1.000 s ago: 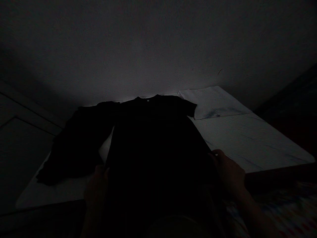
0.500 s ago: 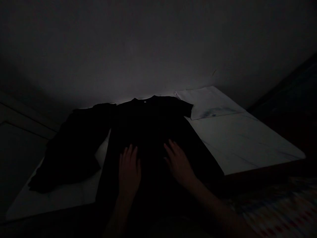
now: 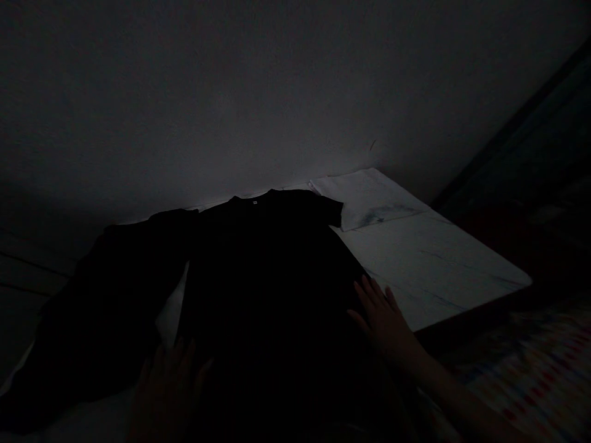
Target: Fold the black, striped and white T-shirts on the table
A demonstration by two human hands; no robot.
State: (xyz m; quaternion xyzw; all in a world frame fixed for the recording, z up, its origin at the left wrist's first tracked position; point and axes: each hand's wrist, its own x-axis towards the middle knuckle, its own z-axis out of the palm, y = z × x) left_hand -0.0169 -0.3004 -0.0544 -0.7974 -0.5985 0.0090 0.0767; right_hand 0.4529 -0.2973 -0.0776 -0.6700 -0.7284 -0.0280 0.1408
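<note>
A black T-shirt lies spread flat, its neckline with a small label toward the wall and a short sleeve out to the right. My right hand rests at the shirt's right side edge, fingers stretched out and slightly spread. Low at the shirt's left side is my left hand, dim but with its fingers apart. Neither hand grips anything. To the left lies another dark garment, bunched up; its kind is too dark to make out. The shirt's lower part merges into shadow.
Beneath the garments is a white marble-patterned tabletop, its right corner rounded. A folded white cloth lies at the back, partly beside the sleeve. A grey wall rises behind. Multicoloured patterned fabric shows at lower right.
My hands have moved apart from the shirt's middle: the right one out to the right edge, the left one down and left. The view has shifted slightly; the shirt stays flat.
</note>
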